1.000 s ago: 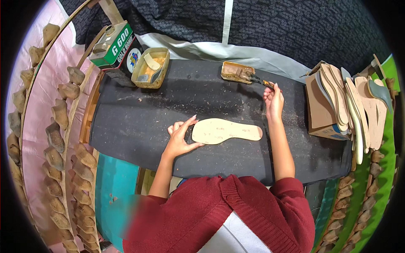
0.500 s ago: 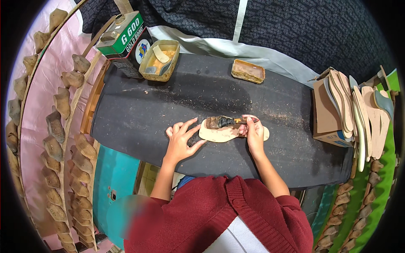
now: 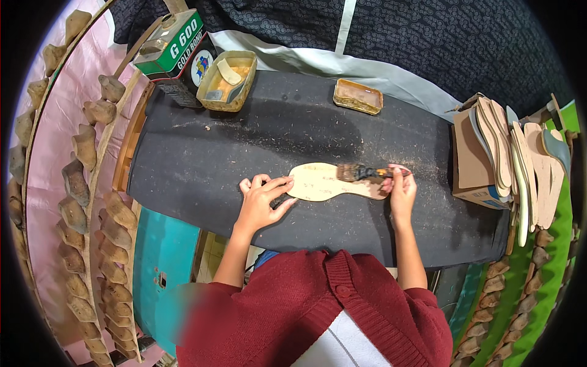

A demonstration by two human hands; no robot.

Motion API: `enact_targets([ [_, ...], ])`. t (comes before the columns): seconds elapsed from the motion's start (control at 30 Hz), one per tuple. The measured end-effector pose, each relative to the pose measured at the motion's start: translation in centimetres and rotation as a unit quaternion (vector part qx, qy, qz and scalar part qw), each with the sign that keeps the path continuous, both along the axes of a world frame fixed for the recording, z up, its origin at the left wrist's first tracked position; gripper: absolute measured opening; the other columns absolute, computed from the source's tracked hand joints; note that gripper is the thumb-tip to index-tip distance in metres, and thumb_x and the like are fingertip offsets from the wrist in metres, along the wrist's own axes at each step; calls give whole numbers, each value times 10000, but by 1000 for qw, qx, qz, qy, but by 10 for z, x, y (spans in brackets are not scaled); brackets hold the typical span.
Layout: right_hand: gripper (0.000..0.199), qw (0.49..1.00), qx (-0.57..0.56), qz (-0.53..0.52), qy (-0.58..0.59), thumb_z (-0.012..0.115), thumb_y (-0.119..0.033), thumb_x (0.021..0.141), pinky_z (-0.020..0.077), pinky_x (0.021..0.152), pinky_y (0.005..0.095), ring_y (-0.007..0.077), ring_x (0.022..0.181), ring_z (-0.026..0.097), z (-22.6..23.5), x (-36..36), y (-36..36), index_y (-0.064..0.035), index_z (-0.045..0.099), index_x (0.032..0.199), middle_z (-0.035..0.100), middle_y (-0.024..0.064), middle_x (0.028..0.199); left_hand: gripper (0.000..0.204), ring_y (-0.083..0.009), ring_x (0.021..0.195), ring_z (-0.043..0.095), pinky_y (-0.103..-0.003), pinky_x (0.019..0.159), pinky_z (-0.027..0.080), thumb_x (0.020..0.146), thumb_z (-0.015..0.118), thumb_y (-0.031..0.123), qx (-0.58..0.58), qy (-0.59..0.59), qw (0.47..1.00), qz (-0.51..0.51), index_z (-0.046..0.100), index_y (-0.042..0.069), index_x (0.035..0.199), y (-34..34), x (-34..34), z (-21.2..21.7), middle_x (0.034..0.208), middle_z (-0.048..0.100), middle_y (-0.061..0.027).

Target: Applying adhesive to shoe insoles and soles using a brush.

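A cream insole (image 3: 315, 181) lies flat on the black-covered table, its wide end toward my left. My left hand (image 3: 262, 203) steadies that wide end, fingertips and thumb at its rim. In my right hand (image 3: 401, 191) is the handle of a dark, glue-crusted brush (image 3: 367, 173). Its bristles rest over the middle of the insole, near the far edge. The narrow end shows a browner surface than the wide end and lies partly under the brush and my fingers.
At the back left, a green-and-black metal can (image 3: 173, 58) stands beside a tub (image 3: 208, 101) holding scrapers. A shallow tray (image 3: 358, 98) sits at the back. On the right, insoles (image 3: 520, 165) lean against a cardboard box (image 3: 474, 156). Racks of wooden shoe lasts (image 3: 76, 183) flank the table.
My right hand has drawn the brush to the right, from the wide end to the middle of the insole. My left hand stays at the left rim.
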State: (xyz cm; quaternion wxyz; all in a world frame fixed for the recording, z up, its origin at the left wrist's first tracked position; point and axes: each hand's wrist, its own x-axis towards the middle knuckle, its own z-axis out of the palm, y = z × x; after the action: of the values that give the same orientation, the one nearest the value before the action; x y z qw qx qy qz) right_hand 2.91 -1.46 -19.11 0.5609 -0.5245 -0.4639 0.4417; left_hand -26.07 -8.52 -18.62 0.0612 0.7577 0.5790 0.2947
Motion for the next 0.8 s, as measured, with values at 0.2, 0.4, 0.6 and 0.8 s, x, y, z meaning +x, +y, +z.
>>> enact_targets([
  [0.2,186,999,34,-15,-14,473,-194,879,377,471,155,31,535,463,18,-20,-4,-35,543,944,523,-5,653,282,-169,829,442,-344,756,237,661,665,291,24,-6,1000,15,657,144,901,0,1,-4,999,605,70],
  [0.4,186,996,9,85,16,479,-187,876,386,470,173,40,531,467,8,-72,4,-17,528,936,521,-1,643,227,-158,821,442,-339,768,220,690,647,237,21,1,999,47,663,138,893,-2,12,-1,993,614,63],
  [0.6,168,1000,-1,13,-15,477,-187,876,381,450,169,30,528,460,14,-28,-1,-41,533,937,502,-16,630,215,-156,818,440,-339,771,221,710,631,242,13,4,998,61,664,142,897,-5,11,-3,1005,612,62],
  [0.8,154,996,44,-60,-50,467,-150,874,381,458,164,32,534,464,11,20,-7,-22,546,906,520,-3,662,207,-157,819,449,-342,765,227,711,628,253,25,0,997,72,665,150,887,-6,12,-7,998,614,63],
])
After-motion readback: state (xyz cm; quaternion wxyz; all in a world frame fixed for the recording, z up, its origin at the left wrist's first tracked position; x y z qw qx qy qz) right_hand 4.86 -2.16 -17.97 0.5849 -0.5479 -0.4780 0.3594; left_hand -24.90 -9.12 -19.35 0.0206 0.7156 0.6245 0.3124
